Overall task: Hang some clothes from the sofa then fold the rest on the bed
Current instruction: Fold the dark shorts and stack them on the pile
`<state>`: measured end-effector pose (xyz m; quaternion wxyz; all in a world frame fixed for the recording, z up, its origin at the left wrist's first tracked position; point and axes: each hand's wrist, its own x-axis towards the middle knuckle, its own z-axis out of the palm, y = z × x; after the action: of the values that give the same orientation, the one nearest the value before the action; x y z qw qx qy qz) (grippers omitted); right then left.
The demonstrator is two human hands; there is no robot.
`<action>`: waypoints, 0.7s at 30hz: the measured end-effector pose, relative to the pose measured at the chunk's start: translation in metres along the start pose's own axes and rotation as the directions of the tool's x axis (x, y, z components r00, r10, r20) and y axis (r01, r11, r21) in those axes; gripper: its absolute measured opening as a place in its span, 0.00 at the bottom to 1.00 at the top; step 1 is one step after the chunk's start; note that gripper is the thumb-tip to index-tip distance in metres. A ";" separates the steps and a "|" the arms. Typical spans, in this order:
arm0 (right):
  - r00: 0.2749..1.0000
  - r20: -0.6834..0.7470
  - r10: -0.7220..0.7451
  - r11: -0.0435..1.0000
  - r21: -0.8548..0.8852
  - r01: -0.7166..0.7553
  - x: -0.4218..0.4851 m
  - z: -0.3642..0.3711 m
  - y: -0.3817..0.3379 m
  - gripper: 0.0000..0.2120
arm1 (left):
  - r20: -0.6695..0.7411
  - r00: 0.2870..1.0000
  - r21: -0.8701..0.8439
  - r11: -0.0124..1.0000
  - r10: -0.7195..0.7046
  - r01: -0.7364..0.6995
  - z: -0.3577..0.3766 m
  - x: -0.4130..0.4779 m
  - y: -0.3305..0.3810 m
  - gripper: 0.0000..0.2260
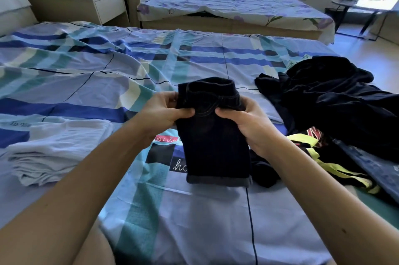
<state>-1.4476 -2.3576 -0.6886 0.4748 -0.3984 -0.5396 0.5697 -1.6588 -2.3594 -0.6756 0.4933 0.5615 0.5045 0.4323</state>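
I hold a pair of dark denim shorts [213,148] above the bed [90,66], folded in half lengthwise, waistband up and cuffed hem hanging down. My left hand [164,111] grips the left side just under the waistband. My right hand [244,120] grips the right side at the same height. A folded white garment [54,150] lies on the bed to the left. A heap of unfolded dark clothes [332,100] lies on the right, with a black and yellow-green patterned piece [313,152] below it.
The bed carries a blue, teal and white checked sheet. Behind it stands a sofa [233,11] under a floral cover, in front of a window. A bedside shelf unit [101,5] is at back left, a small round table [354,3] at back right.
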 end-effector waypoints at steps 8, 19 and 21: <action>0.929 0.237 -0.283 0.866 -0.353 0.354 -0.008 -0.007 0.008 0.20 | 0.186 0.933 0.165 0.926 0.309 -0.340 -0.023 -0.014 0.006 0.11; 0.885 0.288 0.366 0.583 -0.812 0.023 -0.040 -0.015 0.050 0.05 | 0.443 0.893 0.467 0.871 -0.084 -0.150 -0.023 -0.041 -0.071 0.06; 0.913 0.182 0.364 0.653 -0.749 -0.111 -0.031 -0.017 0.052 0.14 | 0.285 0.956 0.318 0.948 -0.063 -0.032 -0.017 -0.033 -0.070 0.07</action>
<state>-1.4301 -2.3823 -0.7437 0.1054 -0.5244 -0.7311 0.4236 -1.6895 -2.3898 -0.7423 0.4684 0.6873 0.4938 0.2536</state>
